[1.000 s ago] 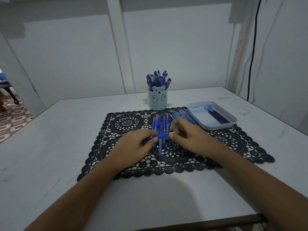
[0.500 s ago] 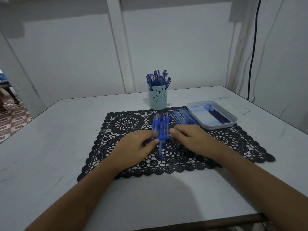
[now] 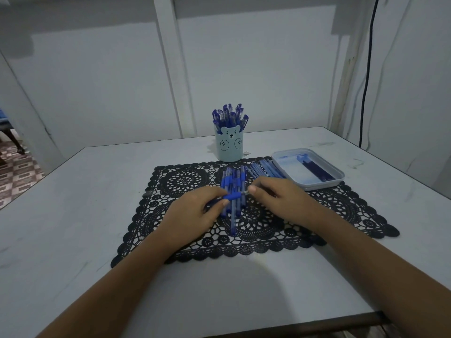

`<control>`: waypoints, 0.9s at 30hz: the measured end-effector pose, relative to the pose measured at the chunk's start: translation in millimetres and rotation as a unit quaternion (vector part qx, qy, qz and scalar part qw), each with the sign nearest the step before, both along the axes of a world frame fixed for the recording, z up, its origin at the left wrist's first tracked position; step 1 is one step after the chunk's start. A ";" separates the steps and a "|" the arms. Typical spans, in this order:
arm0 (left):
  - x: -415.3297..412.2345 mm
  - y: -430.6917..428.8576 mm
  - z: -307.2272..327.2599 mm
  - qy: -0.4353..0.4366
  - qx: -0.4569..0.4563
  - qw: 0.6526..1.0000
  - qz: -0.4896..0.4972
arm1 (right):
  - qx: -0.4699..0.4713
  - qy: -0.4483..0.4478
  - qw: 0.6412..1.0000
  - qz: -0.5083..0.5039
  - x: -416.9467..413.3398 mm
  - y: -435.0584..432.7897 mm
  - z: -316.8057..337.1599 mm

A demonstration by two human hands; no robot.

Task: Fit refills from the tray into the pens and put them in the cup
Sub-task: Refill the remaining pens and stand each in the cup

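My left hand [image 3: 192,215] grips a blue pen [image 3: 231,196] crosswise above a row of blue pens [image 3: 234,189] on the black lace mat [image 3: 185,181]. My right hand [image 3: 280,201] pinches the pen's metal tip end at its right. A pale blue bear cup [image 3: 229,146] full of blue pens stands behind the mat. The white tray [image 3: 336,180] at the right holds dark refills [image 3: 314,170].
More pen parts [image 3: 266,169] lie on the mat between the row and the tray. The grey table [image 3: 73,215] ends at a dark front edge [image 3: 305,326]. A black cable [image 3: 366,76] hangs down the right wall. Patterned floor shows at far left.
My right hand has closed in on the pen's tip end, and both hands have shifted slightly. The pen stays crosswise in my left hand.
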State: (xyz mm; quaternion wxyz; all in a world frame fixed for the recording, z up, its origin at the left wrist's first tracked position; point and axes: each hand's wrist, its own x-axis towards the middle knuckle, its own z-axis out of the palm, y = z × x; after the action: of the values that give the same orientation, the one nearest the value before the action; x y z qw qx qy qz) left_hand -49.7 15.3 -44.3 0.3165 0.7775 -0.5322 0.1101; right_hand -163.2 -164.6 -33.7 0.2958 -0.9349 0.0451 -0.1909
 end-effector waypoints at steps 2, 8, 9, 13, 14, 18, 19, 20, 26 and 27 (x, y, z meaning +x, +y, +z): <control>0.3 1.3 -0.1 -0.003 0.004 1.000 0.009 | -0.060 0.005 0.997 -0.055 0.8 -5.2 -0.3; 1.9 1.9 0.1 -0.009 0.012 1.000 0.028 | -0.247 0.145 0.953 -0.095 1.1 -17.4 -6.4; 1.6 1.9 -0.1 -0.013 0.013 0.999 0.030 | -0.249 0.139 0.954 -0.088 1.2 -16.1 -6.6; 1.8 2.1 -0.7 -0.031 0.010 0.999 0.043 | -0.173 0.075 0.978 -0.088 3.3 -13.5 -3.8; 2.0 2.1 -0.6 -0.034 0.008 0.998 0.045 | -0.115 0.063 0.988 -0.085 2.8 -13.4 -2.1; 0.1 2.6 1.3 -0.042 0.014 0.998 0.038 | -0.008 0.024 0.999 -0.036 1.8 -10.3 1.1; -0.8 2.4 1.7 -0.042 0.018 0.998 0.033 | 0.001 0.018 1.000 -0.025 1.6 -8.7 1.6; -1.5 2.4 2.0 -0.041 0.020 0.999 0.030 | 0.012 0.012 1.000 -0.017 1.6 -7.2 1.9; -0.1 2.5 0.6 -0.037 0.023 0.999 0.027 | 0.066 -0.007 0.998 0.012 -1.7 -1.5 6.2; -0.1 2.7 0.6 -0.039 0.024 0.999 0.026 | 0.062 -0.004 0.998 0.014 -1.6 -0.9 6.1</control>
State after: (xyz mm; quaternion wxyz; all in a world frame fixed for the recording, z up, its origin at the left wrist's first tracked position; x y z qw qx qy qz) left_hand -49.7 18.0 -43.7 0.2739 0.7937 -0.5260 0.1354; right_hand -164.8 -165.5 -27.7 0.3562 -0.9145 0.0424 -0.1873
